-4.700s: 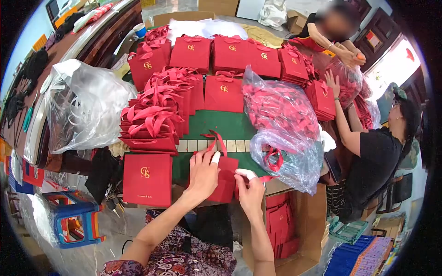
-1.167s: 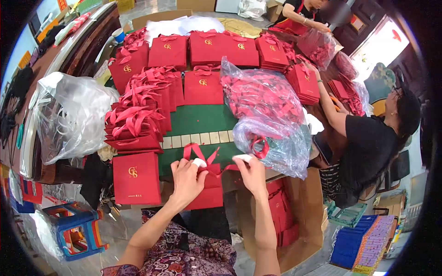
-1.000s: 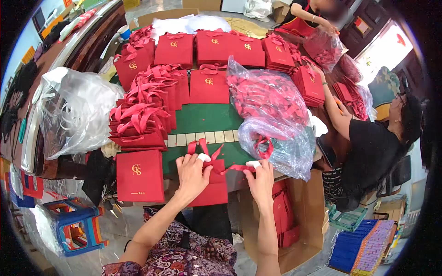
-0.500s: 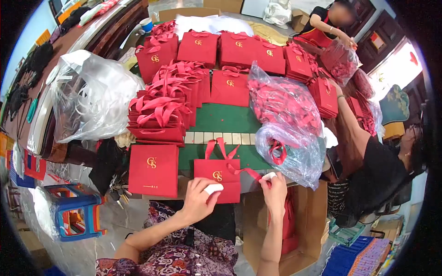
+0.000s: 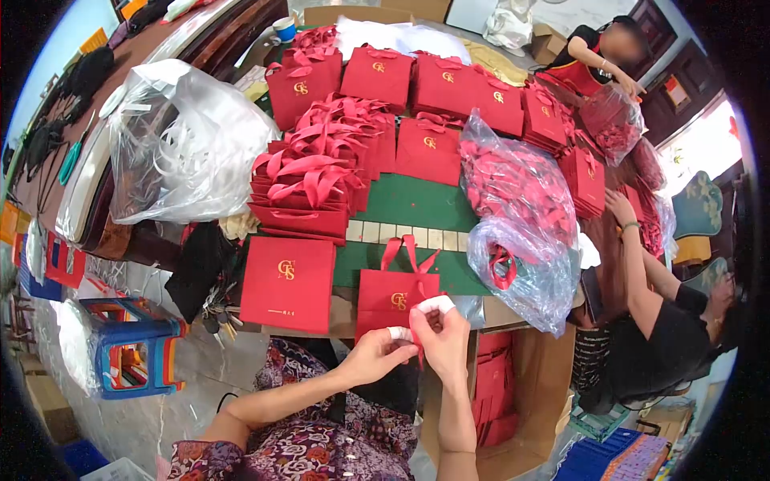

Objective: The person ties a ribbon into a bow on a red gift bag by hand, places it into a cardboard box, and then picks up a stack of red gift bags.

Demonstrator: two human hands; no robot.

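A red paper gift bag [image 5: 381,290] with gold lettering lies flat in front of me, its red ribbon [image 5: 411,258] looping up from the top edge. My right hand [image 5: 446,341] is closed in a pinch on a length of this ribbon over the bag's lower right part. White wrapping covers fingertips on both hands. Close beside it, my left hand [image 5: 375,358] has thumb and fingers drawn together at the bag's lower edge. What sits between its fingertips is hidden. Left of the bag lies another flat red bag [image 5: 286,284].
Many ribboned red bags [image 5: 309,172] stand in rows on the green table [image 5: 417,200]. A clear plastic sack of red ribbons [image 5: 521,188] lies right, a white plastic sack [image 5: 188,144] left. An open carton [image 5: 545,385] sits below. Co-workers are at the right side.
My right hand has drawn the ribbon leftward and in over the bag. My left hand has moved right and down, so the hands are now nearly touching. The whole view has shifted slightly.
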